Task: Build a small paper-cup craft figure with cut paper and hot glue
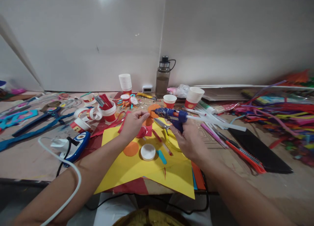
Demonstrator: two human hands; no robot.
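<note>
My right hand grips a blue hot glue gun, a clear glue stick poking out of its back. Its nozzle points left at the fingertips of my left hand, which are pinched together; whatever they hold is too small to make out. Below the hands lie yellow paper sheets. On them are a white round cup bottom, an orange paper circle, a blue paper strip, a red pencil and scissors. A small red piece sits beneath my left hand.
Paper cups and a water bottle stand at the back. Left are a blue power strip and cut cup rings. Right lie a utility knife, a black phone-like slab and colourful pipe cleaners.
</note>
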